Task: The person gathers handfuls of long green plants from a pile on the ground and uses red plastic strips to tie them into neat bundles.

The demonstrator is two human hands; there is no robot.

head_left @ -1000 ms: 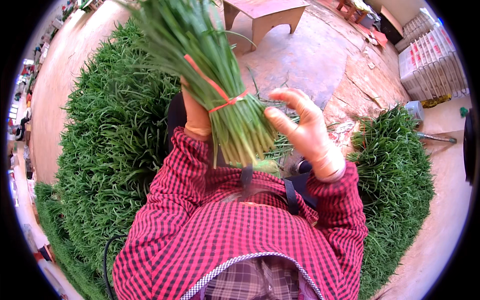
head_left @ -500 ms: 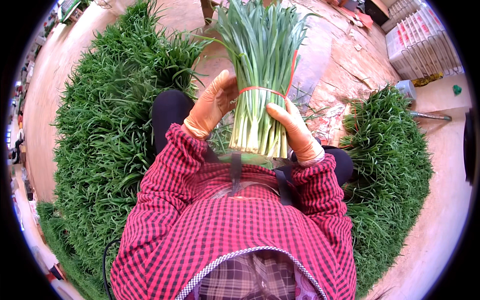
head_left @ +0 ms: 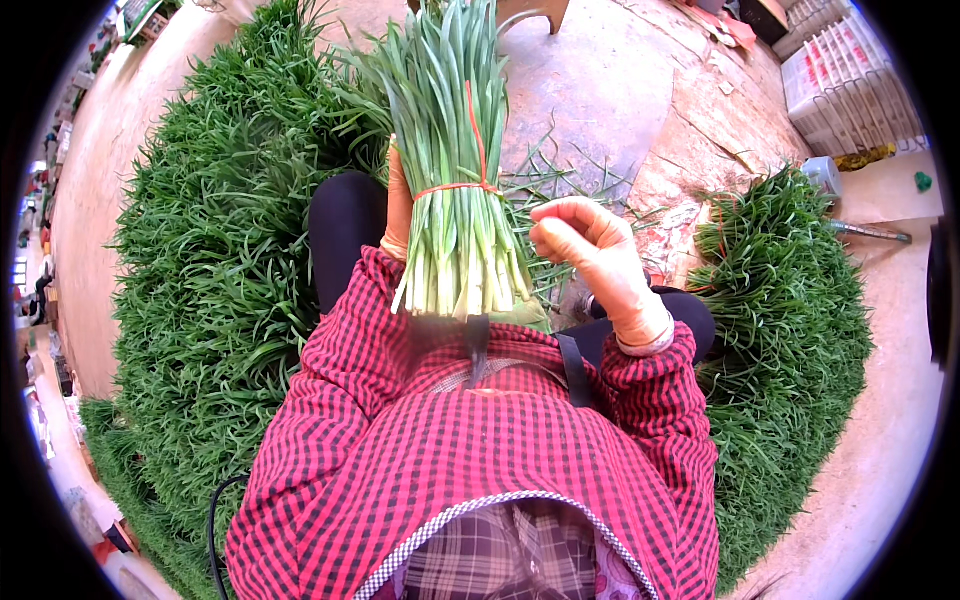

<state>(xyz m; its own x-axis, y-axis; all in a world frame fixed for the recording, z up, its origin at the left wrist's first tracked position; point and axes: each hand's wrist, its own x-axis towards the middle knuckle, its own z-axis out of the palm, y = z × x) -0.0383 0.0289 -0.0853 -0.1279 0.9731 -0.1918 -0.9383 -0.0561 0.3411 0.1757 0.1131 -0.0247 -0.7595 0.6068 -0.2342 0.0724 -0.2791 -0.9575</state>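
A bundle of garlic chives (head_left: 462, 230) stands tilted in front of me, its pale cut stems toward my body and green leaves pointing away. A thin red tie (head_left: 455, 188) circles it, with a loose end lying up along the leaves. My left hand (head_left: 397, 205), in a pale orange glove, grips the bundle from its left side; most of its fingers are hidden behind the stems. Just right of the bundle, apart from it, my gloved right hand (head_left: 605, 260) is raised with fingers curled in toward the thumb. Nothing shows in it.
A large heap of loose chives (head_left: 210, 250) fills my left side. On the right lies another pile of chives (head_left: 790, 300), some tied in red. Scattered leaves (head_left: 560, 180) lie on the floor ahead. A stool leg (head_left: 555, 20) and stacked white boxes (head_left: 850, 85) stand farther off.
The bundle has shifted left and turned in my left hand, which now grips it. My right hand has let go of the stems, and its fingers have curled in.
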